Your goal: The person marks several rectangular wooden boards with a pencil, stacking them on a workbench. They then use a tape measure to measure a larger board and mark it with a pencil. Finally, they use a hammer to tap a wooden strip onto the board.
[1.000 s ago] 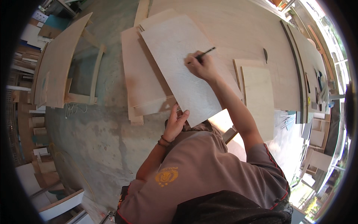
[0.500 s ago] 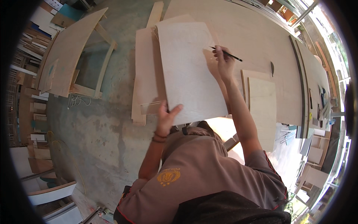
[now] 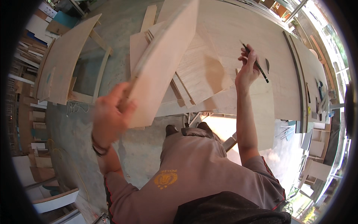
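My left hand [image 3: 112, 112], slightly blurred, grips the lower left edge of a pale plywood panel [image 3: 164, 63]. The panel is raised and tilted, its far end up over the worktable. Between the fingers of my right hand [image 3: 248, 71] is a dark pencil [image 3: 263, 74], held above the table with its thin tip pointing away from me. Below the raised panel, a second plywood sheet [image 3: 203, 67] lies on the table. Narrow wooden strips [image 3: 183, 87] show beside it, partly covered by the panel.
The big plywood worktable [image 3: 235, 30] spreads ahead and to the right. Another plywood panel [image 3: 262, 112] sits at its near edge, right of my forearm. A small dark curved piece [image 3: 267, 65] lies beyond my right hand. At the left stands a wooden-framed table [image 3: 67, 63] on the concrete floor.
My left hand has lifted the panel and swung it left, tipping it on edge and uncovering the sheet and strips below. My right hand has moved right with the pencil.
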